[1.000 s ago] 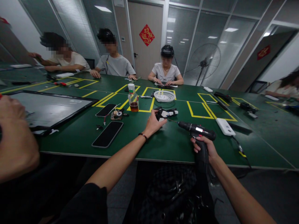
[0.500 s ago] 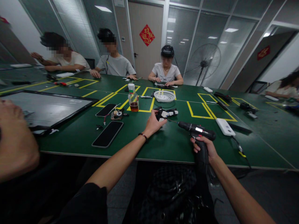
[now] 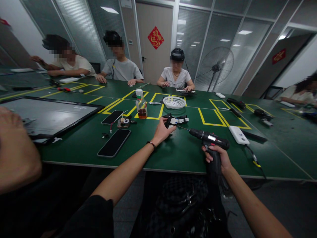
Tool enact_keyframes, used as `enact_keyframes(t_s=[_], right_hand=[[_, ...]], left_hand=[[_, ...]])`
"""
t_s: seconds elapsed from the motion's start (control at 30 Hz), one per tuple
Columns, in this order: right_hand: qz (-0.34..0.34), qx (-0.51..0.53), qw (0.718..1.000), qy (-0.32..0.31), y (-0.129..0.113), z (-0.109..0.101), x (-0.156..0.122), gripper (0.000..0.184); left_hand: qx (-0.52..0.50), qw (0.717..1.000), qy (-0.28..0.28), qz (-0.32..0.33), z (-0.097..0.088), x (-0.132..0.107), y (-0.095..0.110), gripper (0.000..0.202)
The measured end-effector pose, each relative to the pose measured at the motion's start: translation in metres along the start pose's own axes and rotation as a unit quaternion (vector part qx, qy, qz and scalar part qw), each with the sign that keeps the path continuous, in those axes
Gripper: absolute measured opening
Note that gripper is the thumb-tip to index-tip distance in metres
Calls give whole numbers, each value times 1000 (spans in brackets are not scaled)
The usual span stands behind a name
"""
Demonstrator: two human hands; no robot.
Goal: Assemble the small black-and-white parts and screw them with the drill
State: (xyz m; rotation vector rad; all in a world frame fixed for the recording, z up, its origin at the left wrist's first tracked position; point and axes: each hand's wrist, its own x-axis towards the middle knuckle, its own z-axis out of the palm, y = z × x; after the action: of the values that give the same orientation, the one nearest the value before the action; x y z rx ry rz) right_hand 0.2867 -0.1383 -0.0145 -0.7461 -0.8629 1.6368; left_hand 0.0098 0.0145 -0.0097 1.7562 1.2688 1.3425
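left hand (image 3: 162,131) holds black part (image 3: 176,121); right hand (image 3: 222,157) — gripping a drill (image 3: 216,140)

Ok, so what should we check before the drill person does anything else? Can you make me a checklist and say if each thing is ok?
1. Right hand has the drill by its grip: ok.
2. Left hand is holding the black-and-white part: ok.
3. Thumb well away from the bit: not ok, it looks very near the tip.
4. Tip seated in a screw: cannot tell, too small to see.
5. Drill stopped: cannot tell from a still picture.
6. Bottle upright with its white cap on: ok.
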Motion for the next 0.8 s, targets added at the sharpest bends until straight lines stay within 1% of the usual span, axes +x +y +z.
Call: enact_keyframes(t_s=[0.1,0.27,0.33,0.4,0.47,0.57,0.67,0.8], right_hand=[[11,2,1000,-1,1,-1,1,17],[21,8,1000,7,3,-3,2,17],[24,8,1000,10,3,-4,3,16],[23,5,1000,11,3,-5,3,16],[22,0,1000,11,4,-6,4,16],[21,-7,1000,13,5,-8,4,17],[20,-11,1000,15,5,-7,4,17],[18,-9,1000,13,4,-5,4,16]], left_hand=[[4,1000,2,13,1,0,-2,60],[-16,1000,11,11,1,3,-7,61],[-46,999,17,1,3,5,-8,61],[-102,994,15,-32,5,8,-8,59],[-181,980,-9,-84,7,9,-7,56],[-284,946,-62,-144,8,10,-5,52],[-326,924,-107,-168,7,9,-4,49],[-342,910,-140,-187,4,7,-2,46]])
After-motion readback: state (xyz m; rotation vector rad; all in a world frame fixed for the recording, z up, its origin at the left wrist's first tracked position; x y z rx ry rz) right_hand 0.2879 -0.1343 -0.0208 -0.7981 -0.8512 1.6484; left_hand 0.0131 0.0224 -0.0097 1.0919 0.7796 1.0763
